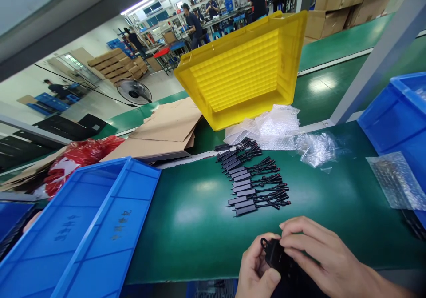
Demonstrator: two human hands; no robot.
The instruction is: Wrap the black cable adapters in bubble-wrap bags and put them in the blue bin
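Observation:
Close to the table's front edge, my left hand [256,269] is closed around a small black device [275,256] with a loop at its upper end. My right hand [319,251] has its fingertips pinched at the top of the same device, and its palm hides the lower part. Beyond my hands, several black modules [244,193] with short cables lie in a slanting column on the green table [186,240]. Their cable ends, some with reddish tips, point to the right.
Blue bins stand at the left [136,191] and right [396,116]. A yellow crate [239,76] leans at the back, with bubble wrap [276,127] and clear plastic bags [316,149] before it. Flat cardboard [166,125] lies back left. A bubble-wrap pouch [396,178] rests against the right bin.

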